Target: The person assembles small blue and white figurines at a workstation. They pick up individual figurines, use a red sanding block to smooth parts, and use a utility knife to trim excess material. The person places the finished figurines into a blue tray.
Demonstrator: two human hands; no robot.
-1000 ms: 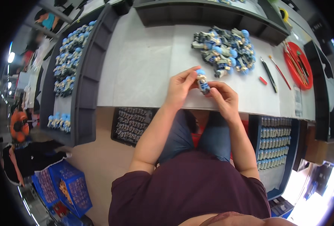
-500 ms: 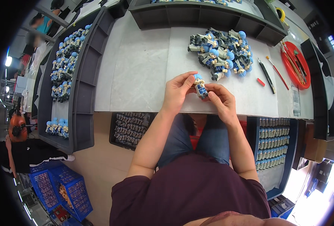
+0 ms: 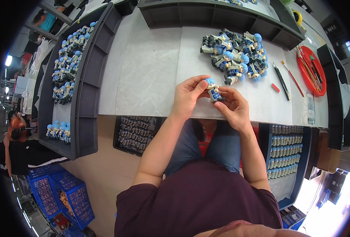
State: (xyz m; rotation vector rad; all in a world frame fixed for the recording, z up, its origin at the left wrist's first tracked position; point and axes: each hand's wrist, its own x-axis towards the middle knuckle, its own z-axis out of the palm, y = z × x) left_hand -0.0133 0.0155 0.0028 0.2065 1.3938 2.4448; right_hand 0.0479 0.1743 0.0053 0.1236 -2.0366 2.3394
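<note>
Between my two hands, just above the table's near edge, is a small figurine with light blue hair and a blue and white outfit. My left hand pinches it at the head with thumb and forefinger. Around its lower end close the thumb and fingers of my right hand. The figurine leans slightly, its front toward me. Beyond it on the white tabletop lies a heap of similar figurines, tumbled on their sides and backs.
Right of the heap lie a black pen-like tool, a thin red brush, a red block and a red dish of brushes. Grey crates of figurines flank the left; another grey crate borders the back. A blue tray stands lower right.
The figurine has turned a little in my fingers, its feet now pointing more to the right. My right-hand fingers have shifted slightly at its base. The whole view has moved slightly.
</note>
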